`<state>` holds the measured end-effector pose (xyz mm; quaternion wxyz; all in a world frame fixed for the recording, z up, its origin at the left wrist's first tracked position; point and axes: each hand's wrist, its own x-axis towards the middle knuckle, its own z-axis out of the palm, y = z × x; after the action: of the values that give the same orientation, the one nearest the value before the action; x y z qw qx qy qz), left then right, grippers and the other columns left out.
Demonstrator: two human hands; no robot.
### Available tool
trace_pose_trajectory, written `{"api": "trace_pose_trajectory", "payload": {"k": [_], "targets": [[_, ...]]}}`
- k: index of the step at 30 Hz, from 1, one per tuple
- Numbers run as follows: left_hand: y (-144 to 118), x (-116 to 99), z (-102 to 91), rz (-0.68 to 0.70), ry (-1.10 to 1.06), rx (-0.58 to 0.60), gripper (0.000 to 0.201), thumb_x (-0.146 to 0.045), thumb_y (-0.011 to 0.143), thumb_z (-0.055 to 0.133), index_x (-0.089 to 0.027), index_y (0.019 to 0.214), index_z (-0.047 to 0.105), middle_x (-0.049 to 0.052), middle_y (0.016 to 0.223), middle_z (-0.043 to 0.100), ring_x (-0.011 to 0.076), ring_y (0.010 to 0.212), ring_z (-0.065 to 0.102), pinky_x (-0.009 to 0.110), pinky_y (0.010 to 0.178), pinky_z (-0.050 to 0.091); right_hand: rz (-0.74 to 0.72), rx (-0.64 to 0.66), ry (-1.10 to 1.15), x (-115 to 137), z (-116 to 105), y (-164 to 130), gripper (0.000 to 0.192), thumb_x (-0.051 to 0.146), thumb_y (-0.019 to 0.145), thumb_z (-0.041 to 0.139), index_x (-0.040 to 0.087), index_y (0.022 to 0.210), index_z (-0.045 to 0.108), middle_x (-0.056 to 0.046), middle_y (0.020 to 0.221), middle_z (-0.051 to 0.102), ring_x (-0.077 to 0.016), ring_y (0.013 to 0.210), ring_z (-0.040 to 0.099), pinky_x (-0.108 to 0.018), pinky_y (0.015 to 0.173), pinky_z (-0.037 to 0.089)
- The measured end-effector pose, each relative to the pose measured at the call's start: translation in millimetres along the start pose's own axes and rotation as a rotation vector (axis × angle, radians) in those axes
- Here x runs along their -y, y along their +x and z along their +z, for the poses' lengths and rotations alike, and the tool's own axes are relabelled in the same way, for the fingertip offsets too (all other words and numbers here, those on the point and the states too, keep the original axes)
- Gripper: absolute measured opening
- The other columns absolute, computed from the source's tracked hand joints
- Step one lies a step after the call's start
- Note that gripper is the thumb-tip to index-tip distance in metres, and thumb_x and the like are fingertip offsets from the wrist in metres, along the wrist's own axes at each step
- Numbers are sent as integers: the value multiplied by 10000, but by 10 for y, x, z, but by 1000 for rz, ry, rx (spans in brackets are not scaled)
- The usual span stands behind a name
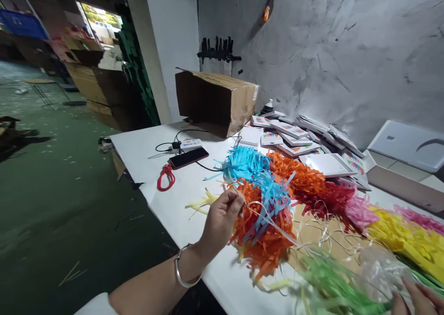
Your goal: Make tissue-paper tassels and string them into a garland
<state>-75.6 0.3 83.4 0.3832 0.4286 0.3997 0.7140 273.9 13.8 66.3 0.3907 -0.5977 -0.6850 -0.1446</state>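
- Centrally, the left hand [222,215] hovers over the table [149,148] just inside its near-left edge, fingers pinched narrow on a pale ribbon [274,225] at the rim of an orange-and-blue tassel bundle [263,227].
- From the pinch, the ribbon runs rightward and slightly toward the near edge, over the orange strips, into a loose tangle of ribbon loops [329,234] lying on a brown card sheet [312,231]; its long axis therefore follows the table's near edge.
- The right hand [416,301] shows only as fingertips at the table's near-right corner; it touches a crumpled clear plastic bag [379,271] beside a green tassel [326,285]. Whether it grips the bag or merely rests on it cannot be told.
- The left hand is plainly the nearer to the orange-and-blue bundle, which lies immediately to its right; the right hand lies well apart from it, beyond the green tassel.
- Further tassels continue along the table: a blue tassel [243,162] and an orange tassel [298,171] behind the bundle, then red, pink and yellow ones [405,236] toward the right edge.
- Toward the far edge stand a cardboard box [215,100] and a heap of printed card packets [298,137]; a phone [189,157] on a cable and a red cord [165,177] lie near the far-left corner.
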Motion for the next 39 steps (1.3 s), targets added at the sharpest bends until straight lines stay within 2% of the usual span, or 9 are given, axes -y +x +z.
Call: {"api": "trace_pose_trajectory", "payload": {"k": [3, 5, 9, 17, 23, 28, 30, 35, 39], "targets": [[-139, 24, 127, 105, 107, 185, 263, -358, 956, 615, -170, 771, 600, 11, 742, 579, 132, 689, 545, 239, 663, 449, -153, -17, 209, 507, 142, -55, 484, 510, 929, 538, 244, 1322, 631, -160, 1178, 690, -381, 1153, 626, -547, 931, 520], [-259, 42, 214, 186, 170, 336, 234, -319, 973, 587, -166, 800, 626, 48, 797, 616, 159, 757, 589, 264, 716, 476, -249, 128, 431, 997, 289, -179, 484, 481, 959, 522, 227, 1368, 576, -132, 1205, 691, -339, 1173, 624, -489, 962, 520], [-295, 58, 114, 213, 269, 472, 256, -349, 988, 559, -162, 864, 682, 80, 880, 610, 178, 814, 613, 282, 754, 502, -196, 377, 770, 1556, 455, -320, 264, 349, 1030, 449, 249, 1039, 693, -20, 805, 704, -156, 701, 673, -238, 659, 540], [481, 219, -511, 157, 838, 317, 448, -367, 952, 570, -203, 1365, 509, 159, 1424, 503, 339, 1367, 395, 536, 1142, 307, 67, 478, 734, 1422, 407, -216, 386, 442, 1008, 479, 216, 719, 600, 17, 618, 587, -124, 551, 554, -209, 537, 428], [46, 481, -79, 384, 752, 982, 234, -151, 805, 699, -225, 1024, 731, 61, 928, 748, 213, 777, 673, 280, 726, 535, -89, 537, 889, 1774, 560, 43, 338, 385, 1021, 449, 216, 768, 597, -18, 790, 620, -146, 723, 610, -223, 665, 482], [-220, 305, -22, 445, 656, 1176, 265, -72, 793, 675, -272, 945, 760, 41, 834, 771, 210, 695, 692, 273, 626, 502, 48, 626, 883, 1578, 933, 135, 385, 525, 967, 520, 204, 840, 691, -77, 959, 695, -206, 924, 657, -296, 854, 513], [-106, 151, -131, 306, 585, 1135, 218, -141, 882, 618, -264, 999, 754, 42, 879, 778, 189, 756, 714, 248, 682, 516, 108, 609, 855, 1408, 1037, 100, 432, 561, 958, 509, 187, 836, 686, -83, 927, 700, -211, 878, 660, -301, 821, 518], [477, 200, -364, -70, 928, 470, 347, -356, 1016, 445, -158, 908, 709, 86, 859, 727, 210, 809, 673, 303, 746, 510, 208, 626, 840, 1231, 1099, 7, 419, 539, 975, 471, 186, 831, 648, -38, 821, 671, -187, 765, 626, -267, 709, 498], [821, 613, -316, -154, 1002, 461, 239, -364, 940, 639, -129, 926, 679, 69, 907, 695, 201, 821, 658, 350, 759, 547, 214, 652, 861, 1299, 1119, -19, 414, 547, 951, 490, 202, 762, 618, -39, 851, 672, -192, 802, 625, -269, 751, 495]]}}
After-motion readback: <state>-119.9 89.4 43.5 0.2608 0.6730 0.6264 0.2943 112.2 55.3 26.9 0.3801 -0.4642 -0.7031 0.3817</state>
